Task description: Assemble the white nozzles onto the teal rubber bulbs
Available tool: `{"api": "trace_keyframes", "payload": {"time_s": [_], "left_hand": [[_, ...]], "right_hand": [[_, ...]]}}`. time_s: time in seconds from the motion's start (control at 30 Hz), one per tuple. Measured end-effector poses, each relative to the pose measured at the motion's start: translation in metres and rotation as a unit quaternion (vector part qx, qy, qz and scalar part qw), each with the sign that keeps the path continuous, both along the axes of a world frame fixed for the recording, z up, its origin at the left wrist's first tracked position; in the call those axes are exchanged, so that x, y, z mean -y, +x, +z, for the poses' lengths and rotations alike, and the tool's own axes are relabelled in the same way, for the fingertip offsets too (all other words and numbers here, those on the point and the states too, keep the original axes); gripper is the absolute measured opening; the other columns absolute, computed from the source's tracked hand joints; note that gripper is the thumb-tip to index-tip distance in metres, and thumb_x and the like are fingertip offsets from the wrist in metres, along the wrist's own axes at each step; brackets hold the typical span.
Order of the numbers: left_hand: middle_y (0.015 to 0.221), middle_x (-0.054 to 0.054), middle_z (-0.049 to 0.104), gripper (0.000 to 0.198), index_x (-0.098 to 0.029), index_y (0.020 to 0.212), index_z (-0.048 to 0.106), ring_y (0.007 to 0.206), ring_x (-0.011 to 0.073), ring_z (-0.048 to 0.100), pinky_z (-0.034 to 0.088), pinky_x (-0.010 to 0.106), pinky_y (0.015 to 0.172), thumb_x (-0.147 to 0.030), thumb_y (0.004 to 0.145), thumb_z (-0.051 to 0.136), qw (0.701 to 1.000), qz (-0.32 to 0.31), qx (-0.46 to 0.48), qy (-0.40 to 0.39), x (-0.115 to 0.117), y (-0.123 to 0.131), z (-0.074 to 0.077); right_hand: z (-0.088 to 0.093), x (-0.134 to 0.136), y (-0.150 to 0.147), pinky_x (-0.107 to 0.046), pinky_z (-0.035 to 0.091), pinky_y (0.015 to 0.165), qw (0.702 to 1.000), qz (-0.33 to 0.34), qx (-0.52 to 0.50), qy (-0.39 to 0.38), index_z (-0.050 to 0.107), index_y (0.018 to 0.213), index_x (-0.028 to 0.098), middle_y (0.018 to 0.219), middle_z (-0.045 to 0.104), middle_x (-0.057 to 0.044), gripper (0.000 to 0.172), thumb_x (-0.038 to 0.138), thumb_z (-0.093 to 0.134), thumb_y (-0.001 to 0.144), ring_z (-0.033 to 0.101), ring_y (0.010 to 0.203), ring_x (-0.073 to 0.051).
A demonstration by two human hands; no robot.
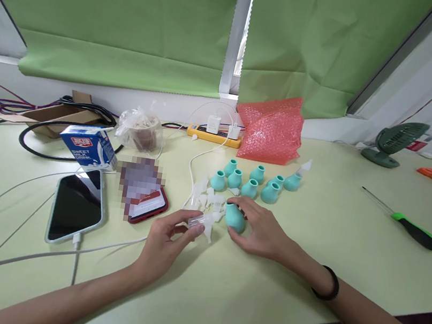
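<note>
My left hand (172, 237) pinches a clear plastic piece (201, 224) with a pointed, milky tip. Close by on its right, my right hand (257, 228) has its fingers around a teal rubber bulb (234, 219), whose opening faces up and slightly left. Several more teal bulbs (250, 189) stand on the table just behind. One bulb (292, 181) at their right end has a translucent tip (305, 167) on it. Small translucent plastic pieces (218, 201) lie loose between my hands and the bulbs.
Two phones (77, 206) and a blue milk carton (90, 147) are at left, with white cables crossing the table (334, 212). A yellow power strip (214, 137) and pink bubble wrap (271, 130) are behind. A screwdriver (417, 231) and a green fan (400, 141) are at right.
</note>
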State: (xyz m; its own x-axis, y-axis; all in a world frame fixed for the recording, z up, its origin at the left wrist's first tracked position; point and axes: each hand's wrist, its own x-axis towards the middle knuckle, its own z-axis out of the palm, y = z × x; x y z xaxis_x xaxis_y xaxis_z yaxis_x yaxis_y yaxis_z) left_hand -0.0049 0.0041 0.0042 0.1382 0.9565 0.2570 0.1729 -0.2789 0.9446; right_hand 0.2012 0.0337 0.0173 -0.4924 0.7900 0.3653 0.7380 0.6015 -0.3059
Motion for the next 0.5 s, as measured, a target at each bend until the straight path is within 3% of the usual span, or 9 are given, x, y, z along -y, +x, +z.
{"api": "trace_keyframes", "payload": {"time_s": [0.17,0.33,0.5], "left_hand": [[0.085,0.004,0.062,0.019,-0.016,0.089,0.061,0.064,0.0120,0.058,0.052,0.023,0.059,-0.026,0.073,0.058,1.000,-0.018,0.010,0.007,0.001,0.000,0.002],[0.077,0.003,0.062,0.018,-0.016,0.089,0.060,0.059,0.0106,0.056,0.049,0.020,0.052,-0.025,0.075,0.056,0.997,-0.077,0.009,0.000,0.005,0.000,0.004],[0.079,0.005,0.063,0.021,-0.015,0.090,0.061,0.062,0.0125,0.056,0.048,0.022,0.053,-0.027,0.074,0.056,0.993,-0.113,-0.020,-0.005,0.006,0.003,0.005]], "right_hand": [[0.002,0.007,-0.004,-0.033,0.043,0.075,0.991,0.095,-0.088,0.018,0.044,0.107,0.017,0.093,0.047,-0.009,0.046,0.012,0.052,0.061,0.048,0.090,-0.021],[-0.003,0.015,-0.011,-0.032,0.043,0.067,0.986,0.130,-0.103,0.033,0.050,0.093,0.018,0.087,0.046,-0.007,0.035,0.010,0.050,0.058,0.048,0.078,-0.019],[-0.010,0.019,-0.016,-0.031,0.039,0.059,0.985,0.151,-0.050,0.068,0.051,0.084,0.017,0.063,0.048,-0.002,0.027,0.012,0.048,0.058,0.042,0.060,-0.016]]}}
